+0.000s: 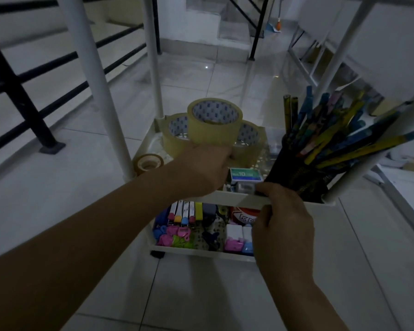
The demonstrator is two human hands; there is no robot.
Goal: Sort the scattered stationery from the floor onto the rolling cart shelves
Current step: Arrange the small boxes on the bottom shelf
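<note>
My left hand (204,169) grips a large roll of clear packing tape (212,121), held above the middle shelf of the white rolling cart (237,199). Two more big tape rolls (177,134) lie on that shelf behind it, and a small tape roll (148,163) sits at its left edge. My right hand (282,216) holds the front rim of the middle shelf. A green staple box (245,175) lies just behind that rim. A black holder full of pencils and pens (320,144) stands at the shelf's right. The bottom shelf (201,250) holds coloured clips, markers and erasers.
White cart posts (98,91) rise at the left and right. A black metal railing (22,91) runs along the left. White tiled floor surrounds the cart. Steps rise at the back, and white table frames (320,56) stand at the right.
</note>
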